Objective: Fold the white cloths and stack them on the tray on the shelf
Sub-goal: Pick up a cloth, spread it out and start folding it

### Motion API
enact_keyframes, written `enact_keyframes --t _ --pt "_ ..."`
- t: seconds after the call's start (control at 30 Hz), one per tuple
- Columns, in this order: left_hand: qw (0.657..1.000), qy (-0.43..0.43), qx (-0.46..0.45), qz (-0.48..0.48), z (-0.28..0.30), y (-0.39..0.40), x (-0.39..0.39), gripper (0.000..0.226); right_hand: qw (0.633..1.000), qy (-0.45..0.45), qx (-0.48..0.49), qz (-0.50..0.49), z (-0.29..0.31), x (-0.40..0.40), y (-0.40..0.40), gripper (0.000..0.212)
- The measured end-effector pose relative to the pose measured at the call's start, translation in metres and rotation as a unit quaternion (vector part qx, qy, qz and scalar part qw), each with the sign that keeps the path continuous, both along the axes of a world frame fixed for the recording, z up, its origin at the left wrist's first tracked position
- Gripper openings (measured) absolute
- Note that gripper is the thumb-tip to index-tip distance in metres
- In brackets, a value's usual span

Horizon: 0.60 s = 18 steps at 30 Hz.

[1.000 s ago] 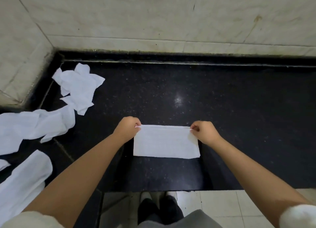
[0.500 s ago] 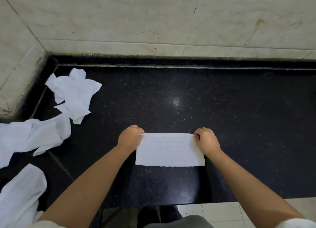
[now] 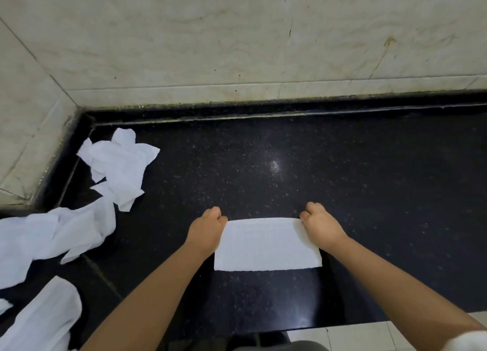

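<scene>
2 hands (image 3: 207, 228) (image 3: 320, 225) pinch folded cloth (image 3: 266, 245) on counter (image 3: 369, 192).

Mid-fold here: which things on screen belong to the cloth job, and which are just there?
Job:
- folded cloth, far corners pinched by left hand and right hand
- crumpled cloth
- loose cloths at left
- cloth at lower left

Just there:
- black counter
- tiled wall

Tray not in view.

1. Two hands: left hand (image 3: 208, 228), right hand (image 3: 320, 225).
2. One folded white cloth (image 3: 266, 245), flat on one black counter (image 3: 369, 192).
3. Four loose white cloths at left: crumpled cloth (image 3: 120, 163), long cloth (image 3: 52, 237), near cloth (image 3: 42, 316), edge scrap (image 3: 4, 304).
</scene>
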<state>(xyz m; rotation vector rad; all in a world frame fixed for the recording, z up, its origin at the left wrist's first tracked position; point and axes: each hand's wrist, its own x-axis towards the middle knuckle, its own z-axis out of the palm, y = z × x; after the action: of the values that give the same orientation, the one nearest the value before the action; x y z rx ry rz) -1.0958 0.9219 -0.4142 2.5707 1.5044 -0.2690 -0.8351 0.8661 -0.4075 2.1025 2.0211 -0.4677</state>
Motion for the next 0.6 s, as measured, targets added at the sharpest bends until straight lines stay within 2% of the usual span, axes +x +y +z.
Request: enact_keyframes --t 0.07,0.17,0.23,0.27,0.37,0.43,0.53,0.57,0.6 --pt "0.998 -0.025 0.054 -0.011 0.011 0.003 -0.007 0.013 0.999 0.019 0.025 0.005 0.008 0.004 -0.001 0.028" --pt "0.985 -0.107 0.120 -0.068 0.034 0.009 -0.020 0.027 0.983 0.051 0.162 0.066 0.031 0.014 0.000 0.022" --pt "0.964 -0.162 0.184 -0.103 0.059 0.012 -0.027 0.015 0.952 0.078 0.283 0.084 0.053 0.017 -0.001 0.009" --pt "0.953 -0.191 0.217 -0.097 0.072 0.015 -0.029 0.012 0.934 0.089 0.335 0.089 0.066 0.015 0.000 0.010" --pt "0.933 -0.247 0.258 -0.045 0.087 0.009 -0.032 0.027 0.882 0.128 0.446 0.084 0.083 0.007 0.002 0.019" --pt "0.935 -0.242 0.257 -0.027 0.073 -0.002 -0.035 0.029 0.886 0.122 0.441 0.073 0.073 0.001 -0.005 0.017" --pt "0.961 -0.196 0.193 -0.036 0.031 -0.026 -0.043 0.032 0.932 0.056 0.352 0.070 0.024 -0.008 -0.032 0.012" --pt "0.970 -0.173 0.165 -0.045 0.015 -0.034 -0.045 0.029 0.948 0.033 0.309 0.070 0.008 -0.013 -0.044 0.007" --pt "0.979 -0.151 0.130 -0.050 0.001 -0.043 -0.046 0.021 0.963 0.019 0.260 0.061 -0.003 -0.019 -0.054 0.013"
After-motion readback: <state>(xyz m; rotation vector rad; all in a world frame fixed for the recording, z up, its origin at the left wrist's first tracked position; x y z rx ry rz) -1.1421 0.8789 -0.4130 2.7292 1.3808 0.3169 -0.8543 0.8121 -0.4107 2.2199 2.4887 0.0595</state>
